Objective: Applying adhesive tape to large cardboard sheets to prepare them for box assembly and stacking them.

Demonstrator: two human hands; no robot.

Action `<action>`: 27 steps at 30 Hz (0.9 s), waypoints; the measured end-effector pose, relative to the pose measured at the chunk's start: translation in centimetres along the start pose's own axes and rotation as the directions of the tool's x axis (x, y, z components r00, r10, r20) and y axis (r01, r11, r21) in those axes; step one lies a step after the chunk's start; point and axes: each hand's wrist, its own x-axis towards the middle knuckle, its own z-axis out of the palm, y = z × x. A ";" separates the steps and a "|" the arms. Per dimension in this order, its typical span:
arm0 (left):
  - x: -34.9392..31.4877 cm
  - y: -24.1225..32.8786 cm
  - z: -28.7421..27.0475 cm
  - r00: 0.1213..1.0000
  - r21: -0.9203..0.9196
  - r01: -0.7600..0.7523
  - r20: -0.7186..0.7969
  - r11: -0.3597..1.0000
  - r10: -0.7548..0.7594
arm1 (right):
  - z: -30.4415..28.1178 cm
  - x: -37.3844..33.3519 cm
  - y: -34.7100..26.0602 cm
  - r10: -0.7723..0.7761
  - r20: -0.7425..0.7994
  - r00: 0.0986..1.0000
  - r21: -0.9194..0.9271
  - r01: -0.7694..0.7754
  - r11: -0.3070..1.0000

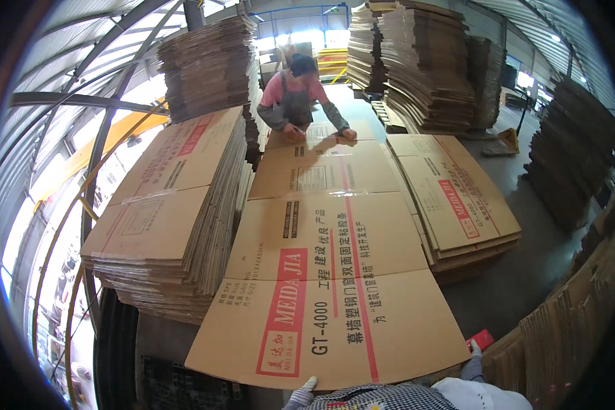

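A long printed cardboard sheet, folded flat as a carton blank, stretches from my body to a co-worker at the far end. My left hand, in a pale glove, grips its near edge with the thumb on top; the fingers underneath are hidden. By the sheet's near right corner, my gloved right hand is closed at a small red object, whose kind I cannot make out. Clear tape crosses a seam in the sheet. Both hands of the co-worker rest on the far part.
Stacks of flat cartons stand close on the left and right of the sheet. Taller cardboard piles rise behind. More cardboard leans at the near right. A yellow rail curves along the left side.
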 end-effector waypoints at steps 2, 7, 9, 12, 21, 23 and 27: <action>1.0 -0.5 -1.2 1.000 0.004 -0.009 0.021 1.000 0.009 | -0.9 1.3 -0.3 0.051 0.078 0.996 0.090 -0.058 0.994; 2.3 -1.4 -2.2 0.996 0.062 0.074 0.052 0.995 -0.077 | 2.0 -1.5 -2.3 -0.204 0.040 0.978 -0.204 0.208 0.957; 1.3 -0.8 0.1 0.996 0.051 0.060 0.069 0.997 -0.064 | 4.0 -2.9 -2.7 -0.197 0.014 0.980 -0.318 0.191 0.929; 0.9 -1.1 0.7 0.999 0.060 -0.035 0.034 0.998 0.033 | 7.5 -3.9 -2.7 -0.176 0.010 0.984 -0.443 0.162 0.882; -0.8 0.1 2.4 0.998 0.146 -0.063 -0.007 0.987 0.065 | 12.3 -4.1 -2.4 -0.151 0.057 0.987 -0.593 0.155 0.790; 0.0 -0.7 2.1 0.991 0.139 -0.129 -0.010 0.982 0.131 | 12.2 -3.8 -2.5 -0.148 0.054 0.987 -0.606 0.150 0.781; 1.6 -1.3 1.4 0.996 0.121 -0.091 -0.005 0.988 0.092 | 10.6 -3.1 -2.5 -0.155 0.018 0.988 -0.603 0.134 0.786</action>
